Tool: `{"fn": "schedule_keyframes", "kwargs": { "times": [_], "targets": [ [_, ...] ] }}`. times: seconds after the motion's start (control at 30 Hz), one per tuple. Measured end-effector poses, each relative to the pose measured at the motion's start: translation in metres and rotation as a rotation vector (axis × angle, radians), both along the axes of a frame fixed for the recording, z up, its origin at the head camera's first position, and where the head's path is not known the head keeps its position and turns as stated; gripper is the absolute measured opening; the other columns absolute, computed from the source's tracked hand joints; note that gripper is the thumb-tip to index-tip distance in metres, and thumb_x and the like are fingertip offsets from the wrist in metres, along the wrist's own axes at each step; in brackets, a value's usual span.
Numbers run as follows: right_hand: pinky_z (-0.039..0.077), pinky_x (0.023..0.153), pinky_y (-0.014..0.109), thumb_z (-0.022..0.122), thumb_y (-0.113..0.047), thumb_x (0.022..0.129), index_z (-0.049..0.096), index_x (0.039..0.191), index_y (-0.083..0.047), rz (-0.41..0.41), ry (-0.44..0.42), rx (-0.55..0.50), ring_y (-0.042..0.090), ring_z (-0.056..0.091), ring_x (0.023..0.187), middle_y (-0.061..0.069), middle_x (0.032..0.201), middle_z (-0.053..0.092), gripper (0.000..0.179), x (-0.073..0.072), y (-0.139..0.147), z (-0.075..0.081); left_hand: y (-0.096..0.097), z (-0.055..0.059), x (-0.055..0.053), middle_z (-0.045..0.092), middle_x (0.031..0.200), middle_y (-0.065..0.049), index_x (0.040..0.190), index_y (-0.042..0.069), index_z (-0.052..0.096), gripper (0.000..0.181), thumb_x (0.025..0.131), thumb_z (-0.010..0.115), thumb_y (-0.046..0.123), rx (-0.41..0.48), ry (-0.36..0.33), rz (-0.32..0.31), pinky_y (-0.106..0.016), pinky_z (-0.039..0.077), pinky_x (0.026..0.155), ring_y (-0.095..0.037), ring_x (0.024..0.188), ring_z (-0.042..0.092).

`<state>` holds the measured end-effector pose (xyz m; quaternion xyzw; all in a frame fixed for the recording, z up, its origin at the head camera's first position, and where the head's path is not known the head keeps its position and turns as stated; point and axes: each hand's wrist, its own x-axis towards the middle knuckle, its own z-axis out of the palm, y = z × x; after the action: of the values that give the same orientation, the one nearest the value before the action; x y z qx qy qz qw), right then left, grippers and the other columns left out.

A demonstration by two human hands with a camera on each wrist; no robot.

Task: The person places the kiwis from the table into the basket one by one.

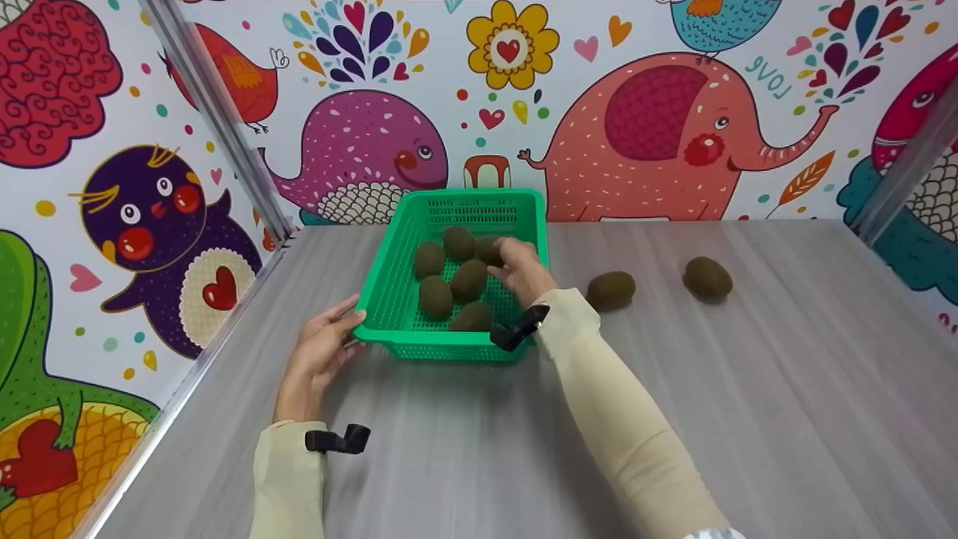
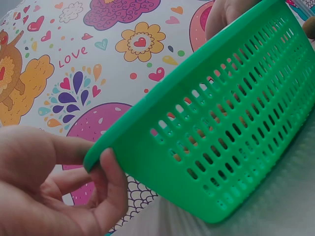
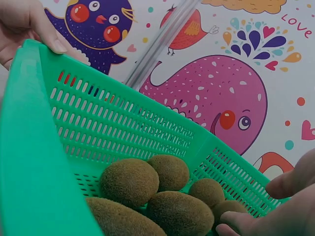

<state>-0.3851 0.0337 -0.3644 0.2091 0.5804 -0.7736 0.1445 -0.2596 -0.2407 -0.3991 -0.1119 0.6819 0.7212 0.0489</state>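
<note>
A green plastic basket (image 1: 374, 281) stands on the table with several brown, fuzzy kiwis (image 1: 435, 297) in it. At its near left corner my left hand (image 1: 322, 352) pinches the rim between thumb and fingers, as the left wrist view also shows. Inside the basket, toward its right side, is my right hand (image 1: 524, 271), its thumb and fingers spread beside a kiwi (image 3: 234, 207). The thumb overlaps that kiwi in the right wrist view, while the other visible fingers appear apart from it. Part of this kiwi is hidden by the hand.
Two more kiwis lie on the grey table (image 1: 464, 449) right of the basket: one kiwi (image 1: 611, 290) near my right wrist, another kiwi (image 1: 707, 278) farther right. A cartoon-printed wall (image 1: 584, 45) rises behind the basket, and a metal rail (image 1: 224, 127) borders the left panel.
</note>
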Motion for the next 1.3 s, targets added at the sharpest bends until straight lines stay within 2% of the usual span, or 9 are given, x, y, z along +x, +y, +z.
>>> {"fn": "schedule_keyframes", "kwargs": {
  "times": [0.2,0.33,0.47,0.73,1.07,1.3],
  "targets": [
    [0.046,0.110,0.033,0.050,-0.011,0.103,0.023,0.159,-0.006,0.059,0.032,0.004,0.030,0.037,0.147,0.020,0.164,0.021,0.062,0.011,0.005,0.005,0.000,-0.001,0.000,0.063,0.116,0.002,0.154,0.012,0.041,0.053,0.104,0.056,0.019,-0.009,0.005,-0.004,-0.024,0.053,0.080,-0.004,0.087,0.062],
    [0.047,0.108,0.033,0.053,-0.014,0.103,0.023,0.159,-0.008,0.106,0.052,0.013,0.031,0.043,0.143,0.021,0.161,0.028,0.064,0.018,0.009,0.009,-0.001,-0.001,0.000,0.064,0.114,0.005,0.154,0.011,0.040,0.053,0.104,0.055,0.018,-0.016,0.013,-0.004,-0.024,0.052,0.080,-0.003,0.086,0.062],
    [0.048,0.107,0.035,0.053,-0.012,0.103,0.024,0.158,-0.005,0.105,0.109,-0.021,0.032,0.047,0.141,0.021,0.159,0.033,0.063,0.024,0.012,0.013,-0.001,0.000,0.000,0.065,0.111,0.007,0.154,0.010,0.040,0.053,0.104,0.055,0.016,-0.012,0.017,-0.003,-0.023,0.052,0.077,-0.003,0.084,0.062],
    [0.048,0.108,0.034,0.049,-0.017,0.107,0.041,0.150,0.000,0.091,0.220,-0.052,0.030,0.052,0.137,0.018,0.152,0.046,0.047,0.034,0.023,0.016,-0.001,0.000,-0.001,0.066,0.107,0.007,0.155,0.010,0.039,0.054,0.103,0.056,0.016,0.007,0.015,-0.007,-0.022,0.052,0.074,-0.003,0.083,0.062],
    [0.050,0.106,0.037,0.058,-0.017,0.103,0.045,0.147,-0.003,0.131,0.324,0.062,0.031,0.052,0.136,0.017,0.146,0.051,0.048,0.046,0.042,0.022,-0.001,-0.001,-0.002,0.066,0.110,0.005,0.155,0.011,0.039,0.054,0.104,0.056,0.016,0.023,0.000,-0.004,-0.021,0.053,0.073,-0.004,0.083,0.063],
    [0.050,0.106,0.038,0.060,-0.023,0.102,0.053,0.141,-0.009,0.157,0.399,0.229,0.027,0.056,0.130,0.014,0.141,0.056,0.042,0.055,0.057,0.022,-0.001,-0.001,-0.001,0.064,0.112,0.005,0.155,0.011,0.039,0.053,0.104,0.055,0.018,0.000,0.002,-0.006,-0.021,0.053,0.075,-0.004,0.084,0.062]
  ]
}}
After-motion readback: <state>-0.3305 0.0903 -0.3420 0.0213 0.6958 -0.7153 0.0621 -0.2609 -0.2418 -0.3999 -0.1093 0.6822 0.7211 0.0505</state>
